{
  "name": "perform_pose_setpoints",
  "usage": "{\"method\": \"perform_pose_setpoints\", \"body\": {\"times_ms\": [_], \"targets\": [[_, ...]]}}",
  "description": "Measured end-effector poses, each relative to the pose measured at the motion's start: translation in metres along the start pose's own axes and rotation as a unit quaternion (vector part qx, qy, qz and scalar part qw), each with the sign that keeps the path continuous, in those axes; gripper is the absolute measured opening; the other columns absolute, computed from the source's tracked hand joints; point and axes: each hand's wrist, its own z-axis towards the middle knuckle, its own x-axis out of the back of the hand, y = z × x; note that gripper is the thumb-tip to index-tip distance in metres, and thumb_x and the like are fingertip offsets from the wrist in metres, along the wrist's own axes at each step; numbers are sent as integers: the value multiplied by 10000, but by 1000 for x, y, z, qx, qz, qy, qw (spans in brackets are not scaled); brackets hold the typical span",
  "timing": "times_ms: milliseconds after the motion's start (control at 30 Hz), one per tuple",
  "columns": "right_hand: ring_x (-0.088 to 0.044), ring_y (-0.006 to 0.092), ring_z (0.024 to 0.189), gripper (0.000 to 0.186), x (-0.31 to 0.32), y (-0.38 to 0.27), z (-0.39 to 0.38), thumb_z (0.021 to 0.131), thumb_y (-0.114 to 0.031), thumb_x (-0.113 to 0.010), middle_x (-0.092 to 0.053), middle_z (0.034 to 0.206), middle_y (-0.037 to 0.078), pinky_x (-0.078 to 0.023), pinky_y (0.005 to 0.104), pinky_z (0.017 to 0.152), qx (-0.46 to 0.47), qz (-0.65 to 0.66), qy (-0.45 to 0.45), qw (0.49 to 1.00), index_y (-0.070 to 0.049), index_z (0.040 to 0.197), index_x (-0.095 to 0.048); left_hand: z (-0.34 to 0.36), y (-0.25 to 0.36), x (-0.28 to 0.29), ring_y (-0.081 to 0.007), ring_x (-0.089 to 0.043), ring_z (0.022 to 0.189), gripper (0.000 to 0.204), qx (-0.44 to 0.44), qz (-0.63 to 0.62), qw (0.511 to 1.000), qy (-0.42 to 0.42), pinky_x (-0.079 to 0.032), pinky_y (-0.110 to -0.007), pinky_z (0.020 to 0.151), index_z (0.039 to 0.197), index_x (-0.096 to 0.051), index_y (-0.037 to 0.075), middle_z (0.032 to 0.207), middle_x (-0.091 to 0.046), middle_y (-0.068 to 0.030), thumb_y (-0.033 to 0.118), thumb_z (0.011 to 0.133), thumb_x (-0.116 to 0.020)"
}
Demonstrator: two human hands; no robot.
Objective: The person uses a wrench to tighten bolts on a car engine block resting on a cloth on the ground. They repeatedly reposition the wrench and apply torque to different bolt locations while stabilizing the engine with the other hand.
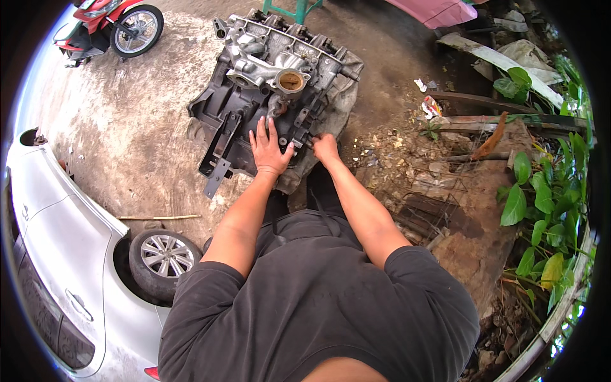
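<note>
In front of me lies a car engine (pixel 248 95), its dark block topped by a grey metal intake manifold (pixel 254 60) with a wide round opening. My left hand (pixel 268 149) rests on the near part of the block, palm down and fingers stretched out. Beside it, at the block's near right edge, my right hand (pixel 326 149) has its fingers curled in against a small part; what they grip, if anything, is hidden. A black metal bracket (pixel 219 149) sticks out from the engine left of my left hand. Grey cloth or sheeting (pixel 340 105) shows under the engine's right side.
A silver car (pixel 76 254) stands at the left, with a wheel (pixel 162 258) beside it. A red motorcycle (pixel 105 28) is at the far left, a green stool (pixel 296 9) behind the engine. Rubble, boards (pixel 503 70) and leafy plants (pixel 541 197) line the right.
</note>
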Motion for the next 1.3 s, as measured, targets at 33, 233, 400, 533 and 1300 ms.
{"method": "perform_pose_setpoints", "body": {"times_ms": [33,233,400,533,1300], "targets": [[-614,442,914,280,-1,0,0,779,-185,-588,-630,877,304,-487,471,806,11,-3,9,1000,67,874,-664,0,0,1,-333,-229,1396,900,0,3,1000,-1,-139,-537,1129,1477,-220,56,1519,-196,-189,492,775,-579],[-612,446,913,270,-6,-12,-1,778,-169,-572,-624,848,317,-489,476,811,3,-61,15,998,75,851,-660,1,3,2,-333,-233,1394,903,7,4,1000,-3,-150,-539,1126,1477,-215,53,1514,-203,-193,481,773,-585],[-654,350,562,222,12,-39,19,769,-61,-530,-648,678,249,-521,420,557,-92,27,-50,994,130,700,-621,1,2,3,-335,-236,1390,894,4,7,1000,-1,-156,-530,1128,1469,-237,48,1506,-216,-200,478,768,-588],[-584,235,412,258,36,-52,48,801,1,-450,-573,523,161,-414,372,362,-152,116,-76,979,73,578,-558,1,2,3,-337,-236,1389,894,8,5,1000,-7,-155,-523,1132,1466,-248,44,1503,-219,-200,485,763,-585],[-658,200,697,137,73,17,-1,923,-78,-516,-645,812,109,-520,312,552,-279,262,-189,904,-11,1005,-603,1,1,2,-383,-244,1375,887,-4,19,1000,-11,-172,-526,1122,1470,-219,21,1494,-215,-232,487,791,-548]]}}
